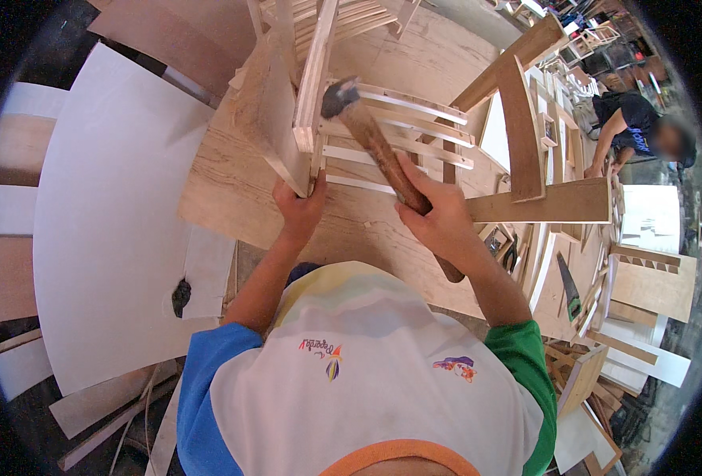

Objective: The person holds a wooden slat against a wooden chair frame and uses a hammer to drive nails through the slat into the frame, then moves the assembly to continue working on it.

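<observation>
My right hand is wrapped round the wooden handle of a hammer. The hammer slants up to the left, and its dark metal head is close beside an upright plywood board. My left hand grips the near lower end of a slatted wooden frame, where a wide plywood panel meets the upright board. Several pale curved slats run from that board to the right, partly behind the hammer. Whatever lies between my left fingers is partly hidden.
Beneath the frame is a plywood worktop. A large white sheet lies to the left. At the right are joined wooden boards and a handsaw with a green handle. Another person bends over work at the far right.
</observation>
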Tool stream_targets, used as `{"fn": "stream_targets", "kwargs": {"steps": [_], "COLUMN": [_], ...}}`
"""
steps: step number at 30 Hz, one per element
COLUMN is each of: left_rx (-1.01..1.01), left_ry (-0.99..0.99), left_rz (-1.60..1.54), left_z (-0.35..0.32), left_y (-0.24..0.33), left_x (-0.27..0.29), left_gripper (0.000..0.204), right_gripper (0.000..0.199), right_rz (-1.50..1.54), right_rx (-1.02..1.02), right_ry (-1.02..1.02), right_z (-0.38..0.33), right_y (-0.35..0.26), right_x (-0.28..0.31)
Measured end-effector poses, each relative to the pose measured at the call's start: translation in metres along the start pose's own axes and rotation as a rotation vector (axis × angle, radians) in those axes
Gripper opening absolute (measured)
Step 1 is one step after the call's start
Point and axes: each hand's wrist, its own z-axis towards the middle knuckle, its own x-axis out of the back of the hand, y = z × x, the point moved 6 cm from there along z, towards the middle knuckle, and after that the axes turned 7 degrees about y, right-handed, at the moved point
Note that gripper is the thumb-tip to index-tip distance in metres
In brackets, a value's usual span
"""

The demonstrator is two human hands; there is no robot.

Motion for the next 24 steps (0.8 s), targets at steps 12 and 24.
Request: {"fn": "stream_targets", "kwargs": {"steps": [12, 24], "left_rx": [0.010, 0.030], "left_ry": [0.020, 0.022], "left_rz": [0.043, 0.047], "left_z": [0.002, -0.005], "left_y": [0.004, -0.006], "left_x": [0.000, -0.001], "left_gripper": [0.016, 0.018], "right_gripper": [0.065, 0.066], "right_rz": [-0.024, -0.009], "right_rx": [0.016, 0.084], "right_ry": [-0.055, 0.097], "right_z": [0.004, -0.002], "right_y": [0.002, 0.002], "right_x": [-0.009, 0.001]}}
